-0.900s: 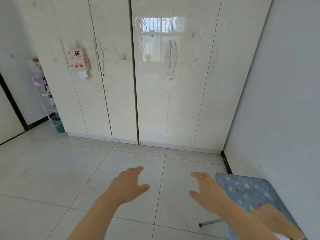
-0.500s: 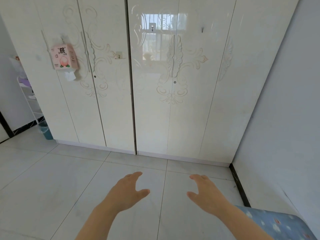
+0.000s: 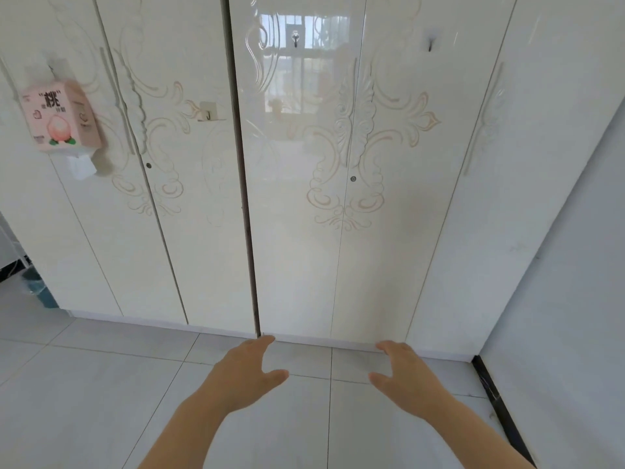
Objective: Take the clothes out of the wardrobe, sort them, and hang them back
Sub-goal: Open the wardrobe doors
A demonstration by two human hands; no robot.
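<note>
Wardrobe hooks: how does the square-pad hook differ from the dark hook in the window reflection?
The square-pad hook sits lower, left of the door gap, on a pale pad; the dark hook sits higher, right of the gap, its mount lost in glare. Both carry nothing.

The pink tissue box (image 3: 61,116) hanging on the wardrobe (image 3: 189,231) bears one large dark character set in quotation marks, "桃", printed above a drawing of a peach. The smaller print around it is too small to read.
</note>
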